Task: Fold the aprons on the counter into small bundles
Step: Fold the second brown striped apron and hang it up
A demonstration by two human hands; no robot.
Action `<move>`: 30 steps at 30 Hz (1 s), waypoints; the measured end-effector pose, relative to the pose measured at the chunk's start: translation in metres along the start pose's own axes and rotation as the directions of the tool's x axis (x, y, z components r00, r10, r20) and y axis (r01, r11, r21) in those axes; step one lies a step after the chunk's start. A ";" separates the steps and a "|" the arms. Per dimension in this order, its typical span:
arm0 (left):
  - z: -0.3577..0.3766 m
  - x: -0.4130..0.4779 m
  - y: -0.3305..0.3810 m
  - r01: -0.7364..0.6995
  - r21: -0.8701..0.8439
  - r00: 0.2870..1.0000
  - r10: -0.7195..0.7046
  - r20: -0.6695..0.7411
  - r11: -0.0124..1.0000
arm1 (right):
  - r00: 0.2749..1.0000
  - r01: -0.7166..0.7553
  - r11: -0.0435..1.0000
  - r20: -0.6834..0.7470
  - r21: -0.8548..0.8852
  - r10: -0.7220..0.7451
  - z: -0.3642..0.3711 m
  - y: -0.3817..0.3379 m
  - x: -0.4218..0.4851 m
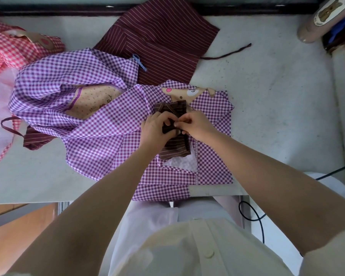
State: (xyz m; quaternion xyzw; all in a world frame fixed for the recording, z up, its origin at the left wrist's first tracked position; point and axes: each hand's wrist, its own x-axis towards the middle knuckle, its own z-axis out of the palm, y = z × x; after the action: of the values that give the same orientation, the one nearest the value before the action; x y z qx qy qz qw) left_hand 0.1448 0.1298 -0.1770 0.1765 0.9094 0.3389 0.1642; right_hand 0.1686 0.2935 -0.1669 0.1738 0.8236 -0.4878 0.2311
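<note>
Light: bright, soft, even; source out of view. Tabletop [267,100] reads pale, with a mild sheen along its near left edge. Shadows weak: thin shade beneath left hand [153,127] and right hand [198,125] where they grip the bundle [174,145], and under gingham [100,140] folds. Shirt [207,248] at bottom near blown out. Centre sharp, checks crisp. Fisheye: tabletop edges bow, forearms [108,198] stretch toward lower corners. Far right corner soft.

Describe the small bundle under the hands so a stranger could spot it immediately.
Start at the pale counter, near its front edge, where a purple gingham apron lies folded flat. On top of it sits the brown striped bundle, gripped by the left hand and right hand. It is the only compact, dark brown piece; the maroon striped apron behind lies spread open.
</note>
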 end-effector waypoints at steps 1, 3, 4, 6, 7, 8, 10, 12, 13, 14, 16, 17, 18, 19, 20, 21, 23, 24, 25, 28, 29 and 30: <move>0.002 0.000 0.000 -0.007 -0.039 1.000 0.007 0.006 0.999 | 1.000 -0.007 1.000 0.005 0.011 0.007 0.000 0.001 0.000; 0.002 0.001 -0.002 0.057 -0.179 0.998 -0.052 0.032 0.982 | 0.999 -0.018 0.999 0.028 0.038 0.017 -0.002 0.002 0.000; 0.001 0.001 -0.003 0.099 -0.241 0.995 -0.090 0.045 0.965 | 0.999 -0.021 0.998 0.042 0.059 0.019 -0.003 0.003 0.000; -0.003 0.001 -0.003 0.166 -0.353 0.986 -0.145 0.086 0.921 | 0.998 -0.034 0.994 0.049 0.104 0.029 -0.005 0.004 -0.002; -0.006 0.000 -0.002 0.197 -0.428 0.979 -0.158 0.126 0.882 | 0.999 -0.043 0.990 0.038 0.133 0.038 -0.007 0.004 -0.002; -0.008 -0.002 -0.002 0.235 -0.514 0.970 -0.168 0.173 0.825 | 0.999 -0.053 0.985 0.021 0.166 0.050 -0.007 0.005 -0.003; -0.015 -0.006 -0.001 0.325 -0.659 0.944 -0.188 0.272 0.678 | 0.997 -0.078 0.970 -0.007 0.231 0.082 -0.008 0.004 -0.002; -0.021 -0.008 -0.004 0.382 -0.704 0.923 -0.209 0.323 0.599 | 0.991 -0.127 0.947 -0.006 0.295 0.134 -0.007 0.002 -0.001; -0.024 -0.009 -0.005 0.395 -0.704 0.918 -0.212 0.336 0.590 | 0.987 -0.151 0.936 -0.003 0.317 0.161 -0.007 0.001 0.000; -0.027 -0.010 -0.005 0.404 -0.693 0.913 -0.215 0.347 0.597 | 0.983 -0.171 0.927 -0.005 0.333 0.183 -0.007 0.000 0.001; -0.030 -0.010 -0.005 0.421 -0.646 0.905 -0.247 0.346 0.637 | 0.977 -0.188 0.928 -0.036 0.320 0.210 -0.006 0.000 0.003; -0.030 -0.009 -0.005 0.425 -0.614 0.904 -0.276 0.328 0.665 | 0.977 -0.175 0.944 -0.069 0.281 0.202 -0.005 0.000 0.004; -0.029 -0.007 -0.004 0.428 -0.580 0.903 -0.303 0.304 0.693 | 0.980 -0.140 0.968 -0.113 0.207 0.166 -0.003 0.001 0.004; -0.027 -0.006 -0.003 0.425 -0.541 0.905 -0.326 0.273 0.726 | 0.982 -0.089 0.990 -0.155 0.107 0.105 -0.001 0.001 0.004; -0.024 -0.003 -0.002 0.421 -0.492 0.907 -0.348 0.238 0.762 | 0.982 -0.037 0.999 -0.184 0.011 0.039 0.001 0.002 0.004; -0.020 -0.001 0.001 0.422 -0.429 0.907 -0.371 0.201 0.799 | 0.977 0.001 0.998 -0.211 -0.058 -0.013 0.001 0.002 0.002; -0.013 0.002 0.005 0.435 -0.305 0.900 -0.415 0.131 0.847 | 0.966 0.037 0.992 -0.249 -0.121 -0.066 -0.003 0.001 -0.001; -0.010 0.003 0.008 0.443 -0.270 0.896 -0.432 0.100 0.855 | 0.968 0.051 0.990 -0.237 -0.129 -0.081 -0.007 0.000 -0.002; -0.007 0.004 0.010 0.449 -0.238 0.892 -0.447 0.067 0.861 | 0.974 0.069 0.990 -0.208 -0.124 -0.094 -0.012 -0.001 -0.003; -0.003 0.008 0.015 0.434 -0.098 0.898 -0.439 -0.031 0.895 | 0.976 0.140 0.985 -0.152 -0.102 -0.155 -0.020 -0.011 -0.004; -0.002 0.009 0.016 0.420 -0.070 0.905 -0.423 -0.038 0.905 | 0.974 0.164 0.981 -0.139 -0.100 -0.177 -0.019 -0.015 -0.002; -0.002 0.010 0.015 0.405 -0.052 0.913 -0.407 -0.028 0.913 | 0.973 0.188 0.977 -0.119 -0.095 -0.199 -0.018 -0.019 0.000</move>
State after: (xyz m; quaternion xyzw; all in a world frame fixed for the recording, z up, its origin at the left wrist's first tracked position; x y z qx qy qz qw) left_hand 0.1385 0.1436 -0.1665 -0.0265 0.9213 0.3213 0.2174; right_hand 0.1550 0.3003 -0.1461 0.1137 0.8695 -0.4611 0.1360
